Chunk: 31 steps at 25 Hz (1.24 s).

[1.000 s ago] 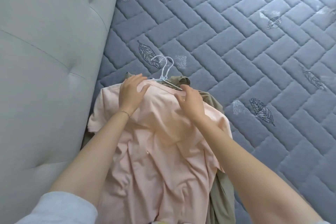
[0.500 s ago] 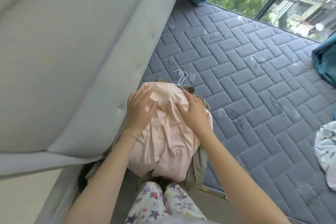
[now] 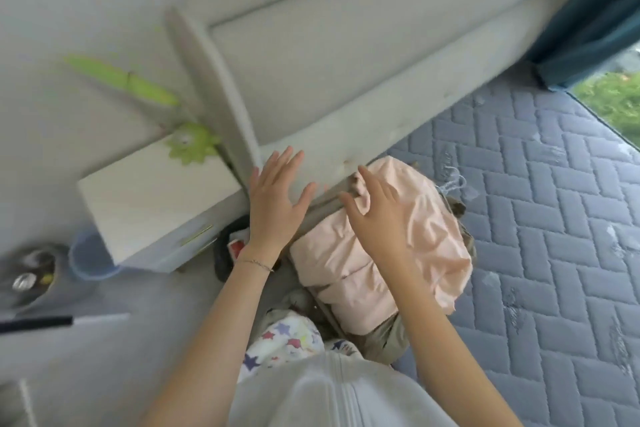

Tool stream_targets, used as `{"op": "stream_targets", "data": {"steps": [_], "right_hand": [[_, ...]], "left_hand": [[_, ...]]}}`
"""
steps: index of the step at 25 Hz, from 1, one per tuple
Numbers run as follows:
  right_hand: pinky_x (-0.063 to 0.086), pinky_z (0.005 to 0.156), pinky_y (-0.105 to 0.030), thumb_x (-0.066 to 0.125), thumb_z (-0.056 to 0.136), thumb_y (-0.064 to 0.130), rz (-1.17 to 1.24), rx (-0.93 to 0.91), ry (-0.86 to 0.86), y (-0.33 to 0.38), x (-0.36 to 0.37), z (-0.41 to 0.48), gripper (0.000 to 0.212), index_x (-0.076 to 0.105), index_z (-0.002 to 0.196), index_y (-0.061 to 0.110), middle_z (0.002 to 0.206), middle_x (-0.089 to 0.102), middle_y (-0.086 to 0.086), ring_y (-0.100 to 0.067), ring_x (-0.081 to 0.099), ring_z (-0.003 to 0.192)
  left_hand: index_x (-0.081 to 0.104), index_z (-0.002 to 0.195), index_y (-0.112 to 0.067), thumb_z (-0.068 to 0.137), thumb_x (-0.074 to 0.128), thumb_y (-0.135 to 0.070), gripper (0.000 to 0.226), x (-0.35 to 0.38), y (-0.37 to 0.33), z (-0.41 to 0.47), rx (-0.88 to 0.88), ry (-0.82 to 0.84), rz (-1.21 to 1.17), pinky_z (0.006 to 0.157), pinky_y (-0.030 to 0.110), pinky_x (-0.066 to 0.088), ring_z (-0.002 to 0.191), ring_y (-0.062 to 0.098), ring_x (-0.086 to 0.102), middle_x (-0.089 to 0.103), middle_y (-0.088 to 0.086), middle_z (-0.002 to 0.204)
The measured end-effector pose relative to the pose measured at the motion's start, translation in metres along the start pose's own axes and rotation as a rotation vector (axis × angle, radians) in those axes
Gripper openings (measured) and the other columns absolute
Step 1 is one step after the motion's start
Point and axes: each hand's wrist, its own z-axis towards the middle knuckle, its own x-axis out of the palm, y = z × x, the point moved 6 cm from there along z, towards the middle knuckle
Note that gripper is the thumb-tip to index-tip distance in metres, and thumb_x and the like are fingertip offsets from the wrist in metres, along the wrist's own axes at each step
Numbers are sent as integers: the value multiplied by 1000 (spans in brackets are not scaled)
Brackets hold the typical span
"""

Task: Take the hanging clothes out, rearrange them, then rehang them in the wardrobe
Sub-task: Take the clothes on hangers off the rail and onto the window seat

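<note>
Probably very light and soft to handle, this pink shirt (image 3: 440,236), bundled in loose folds at the corner of the mattress (image 3: 554,253), close to the headboard (image 3: 346,97) and on top of an olive garment (image 3: 384,340). No stiffness in the cloth, so likely to sag and fall open if lifted by one edge only. Better to take hold at the pale wire hangers (image 3: 452,180), visible as hooks at the far side of the bundle, or under both shoulders together. Both hands empty, fingers spread: left hand (image 3: 277,208) in the air beside the bundle, gripping nothing; right hand (image 3: 377,222) just over the upper folds, touching or not, cannot tell. Not fragile, but easy to crumple.
</note>
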Motion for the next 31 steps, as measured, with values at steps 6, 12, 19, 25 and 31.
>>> {"op": "stream_targets", "data": {"steps": [6,12,19,25,31], "right_hand": [[25,109,-25,57,95,31,89,-370,323,128,91,-53,53,41,145,21,144,47,3,-15,35,133],[19,107,-15,57,95,30,69,-709,596,251,180,-148,54,40,145,21,145,45,4,-13,33,134],[31,107,-25,60,92,29,131,-977,831,368,273,-293,53,46,141,12,138,53,-3,-21,44,127],[24,109,-22,57,96,32,149,-1139,1050,443,342,-421,55,38,146,21,146,44,5,-13,34,136],[24,103,-17,57,95,28,150,-1274,1225,502,407,-511,55,38,146,21,145,46,3,-14,36,131]], "left_hand": [[41,145,-27,94,41,-54,58,-131,82,-120,-331,-301,86,120,47,10,148,17,22,34,-5,156],[44,145,-21,95,55,-45,56,-247,157,-268,-666,-648,173,118,54,15,146,19,28,37,-1,155],[40,147,-22,94,52,-46,59,-353,212,-452,-939,-900,239,119,51,13,147,19,25,33,-1,157],[34,150,-27,96,49,-50,60,-414,231,-584,-1128,-1044,318,120,51,13,148,15,19,28,-4,159],[37,149,-24,97,54,-45,59,-448,248,-662,-1313,-1204,347,120,48,10,148,13,20,31,-5,157]]}}
